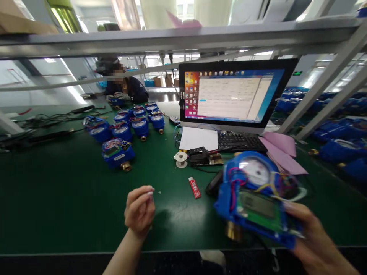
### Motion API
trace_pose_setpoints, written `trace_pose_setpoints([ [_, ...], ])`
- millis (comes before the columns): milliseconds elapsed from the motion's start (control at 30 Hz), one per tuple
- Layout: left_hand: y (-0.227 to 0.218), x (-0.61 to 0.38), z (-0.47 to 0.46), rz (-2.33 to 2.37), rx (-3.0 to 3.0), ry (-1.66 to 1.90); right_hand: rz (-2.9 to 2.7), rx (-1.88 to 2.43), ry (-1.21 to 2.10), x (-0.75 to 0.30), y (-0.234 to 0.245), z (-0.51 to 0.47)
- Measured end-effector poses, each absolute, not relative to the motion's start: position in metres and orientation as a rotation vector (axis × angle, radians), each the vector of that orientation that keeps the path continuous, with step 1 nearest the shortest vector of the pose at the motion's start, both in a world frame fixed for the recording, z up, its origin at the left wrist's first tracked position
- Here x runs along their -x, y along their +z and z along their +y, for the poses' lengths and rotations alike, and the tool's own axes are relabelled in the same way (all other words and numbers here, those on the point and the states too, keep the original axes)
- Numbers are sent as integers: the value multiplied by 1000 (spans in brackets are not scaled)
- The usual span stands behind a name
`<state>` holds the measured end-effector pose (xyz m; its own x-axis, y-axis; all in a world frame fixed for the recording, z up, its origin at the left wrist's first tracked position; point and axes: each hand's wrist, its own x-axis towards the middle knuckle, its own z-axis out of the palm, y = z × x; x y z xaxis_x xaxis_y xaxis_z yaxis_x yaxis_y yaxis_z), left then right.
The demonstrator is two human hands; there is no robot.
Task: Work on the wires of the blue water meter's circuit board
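Right hand [318,244] is wrapped around a chunky blue plastic water meter [256,198] with a round glass dial, bare green circuit board and loose coloured wires, held just above the smooth green bench mat [57,202]. Left hand [140,211] is loosely curled, empty, left of the meter. Small red lighter [194,187] lies between them.
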<state>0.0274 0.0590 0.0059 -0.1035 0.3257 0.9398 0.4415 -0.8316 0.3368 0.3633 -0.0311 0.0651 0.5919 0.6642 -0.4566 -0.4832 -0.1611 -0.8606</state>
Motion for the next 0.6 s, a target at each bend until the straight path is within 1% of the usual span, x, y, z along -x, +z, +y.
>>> trace_pose_setpoints([
  [67,-1,-30,77,-962,1937,-2351,-262,1305,1545,-314,54,-7],
  [100,-6,-27,83,-994,1913,-2428,-349,1211,1739,-291,47,5],
  [167,-18,-18,90,-1024,1903,-2501,-526,1056,1969,-254,32,27],
  [200,-24,-13,91,-1023,1904,-2519,-591,1018,2020,-240,24,37],
  [333,-40,-4,85,-993,1947,-2547,-692,1039,2071,-209,-1,72],
  [433,-45,-8,77,-946,2187,-2429,-764,1077,2056,-201,-7,93],
  [533,-47,-14,75,-867,2426,-2277,-881,1113,1988,-195,-7,105],
  [600,-49,-16,75,-841,2493,-2259,-974,1159,1884,-193,-5,104],
])
